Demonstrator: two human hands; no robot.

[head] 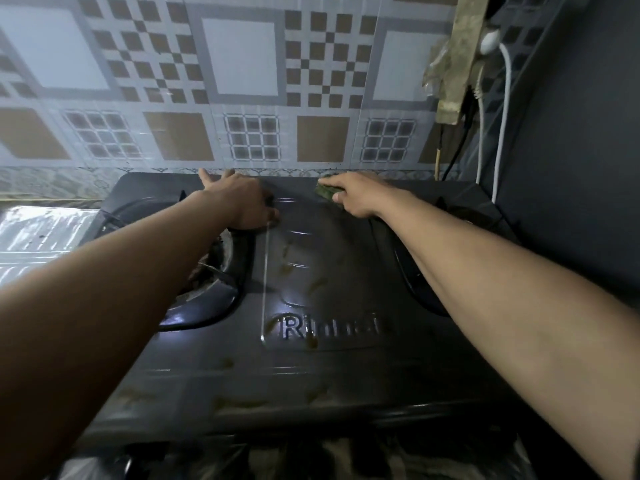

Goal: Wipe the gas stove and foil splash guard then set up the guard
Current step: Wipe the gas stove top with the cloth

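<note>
Wiping step: right hand (356,197) grips green scouring pad (325,192) at far edge of dark grey gas stove (346,358), left hand (239,202) flat, bracing. Next: scrub near brown stains (239,403); silver foil guard (41,233) lies left

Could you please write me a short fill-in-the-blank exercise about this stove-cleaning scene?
The right hand holds a ____ scouring pad against the black metal gas stove.
The left hand lies flat beside the ____ burner.
A ____ cable hangs down the right-hand wall.
Missing words: green; left; white.
</note>
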